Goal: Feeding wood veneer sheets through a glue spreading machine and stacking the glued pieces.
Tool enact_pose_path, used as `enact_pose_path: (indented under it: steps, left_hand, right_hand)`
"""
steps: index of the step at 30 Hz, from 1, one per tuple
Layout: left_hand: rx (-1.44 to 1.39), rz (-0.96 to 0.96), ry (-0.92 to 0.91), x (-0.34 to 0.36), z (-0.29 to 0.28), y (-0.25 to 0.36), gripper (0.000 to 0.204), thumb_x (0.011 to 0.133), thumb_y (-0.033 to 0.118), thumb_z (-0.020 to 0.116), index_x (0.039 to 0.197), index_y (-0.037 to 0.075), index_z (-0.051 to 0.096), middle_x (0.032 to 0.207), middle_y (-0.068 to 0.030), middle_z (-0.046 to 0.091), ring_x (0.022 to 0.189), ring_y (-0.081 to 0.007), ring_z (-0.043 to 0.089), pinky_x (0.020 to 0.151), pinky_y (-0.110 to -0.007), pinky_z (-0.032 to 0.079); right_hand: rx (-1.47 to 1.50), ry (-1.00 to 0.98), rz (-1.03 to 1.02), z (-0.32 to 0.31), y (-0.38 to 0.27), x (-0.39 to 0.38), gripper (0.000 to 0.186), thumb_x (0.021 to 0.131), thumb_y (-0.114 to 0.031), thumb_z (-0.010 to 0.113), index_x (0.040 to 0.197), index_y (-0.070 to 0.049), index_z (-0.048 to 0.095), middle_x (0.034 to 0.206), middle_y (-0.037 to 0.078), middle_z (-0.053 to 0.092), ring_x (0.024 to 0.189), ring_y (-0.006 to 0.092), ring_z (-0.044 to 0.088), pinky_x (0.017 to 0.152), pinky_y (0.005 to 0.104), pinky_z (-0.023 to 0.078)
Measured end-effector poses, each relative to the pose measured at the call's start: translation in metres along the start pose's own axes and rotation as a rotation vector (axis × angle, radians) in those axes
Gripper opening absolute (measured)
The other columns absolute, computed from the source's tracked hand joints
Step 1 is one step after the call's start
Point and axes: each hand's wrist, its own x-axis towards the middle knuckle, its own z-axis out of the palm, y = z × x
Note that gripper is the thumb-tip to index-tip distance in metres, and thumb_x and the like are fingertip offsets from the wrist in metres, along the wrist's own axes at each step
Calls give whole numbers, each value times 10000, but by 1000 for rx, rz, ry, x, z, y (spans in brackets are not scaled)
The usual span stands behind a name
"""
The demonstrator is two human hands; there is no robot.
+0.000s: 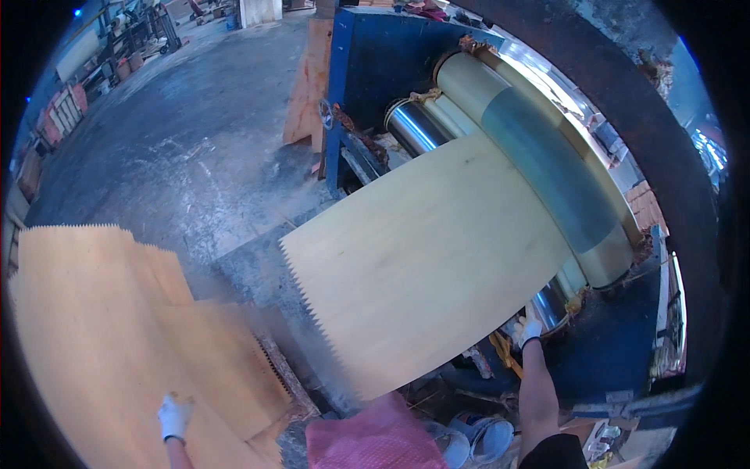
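Note:
A pale wood veneer sheet (422, 258) with a jagged left end runs into the rollers of a blue machine. My right hand (529, 330), in a white glove, is by the sheet's near right edge, beside the lower metal roller (549, 306). A finger stretches up towards that edge; whether it touches is unclear. At the lower left, my left hand (175, 416), also gloved in white, is over a large tan veneer sheet (86, 328), its fingers partly spread. More tan veneer (223, 359) lies beside it. A pale upper roller (547, 156) has a darker, greenish wet-looking band.
The machine's blue side panel (391, 66) stands at the far end. A pink cloth-like cover (373, 438) and whitish buckets (491, 439) are close in front of me. Reddish boards (311, 94) lean behind the machine. Grey concrete floor (180, 164) stretches away to the left.

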Motion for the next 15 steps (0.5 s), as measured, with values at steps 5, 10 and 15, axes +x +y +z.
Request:
enact_pose_path:
  steps: [5,10,15]
  left_hand:
    - [-82,701,-276,-70,31,192,622,727,393,727,1203,30,559,1053,-208,676,958,-373,659,828,-433,525]
    - [-322,750,-574,-128,121,254,941,748,524,686,1500,144,266,1232,-239,601,1149,-355,587,947,-412,472]
    - [-430,615,-779,-151,155,283,1066,762,585,632,1517,10,146,1350,-265,513,1247,-410,505,1055,-456,390]
  right_hand:
    - [272,-114,28,3,50,69,749,879,-639,521,1430,-143,414,1446,117,447,1269,313,472,1013,468,394]
    - [319,-381,250,69,110,-49,600,910,-566,511,1357,-167,489,1336,82,548,1179,270,540,945,471,464]
    - [-77,-657,-272,161,117,-180,409,866,-189,680,1237,-65,560,1121,69,633,988,214,612,827,363,506]
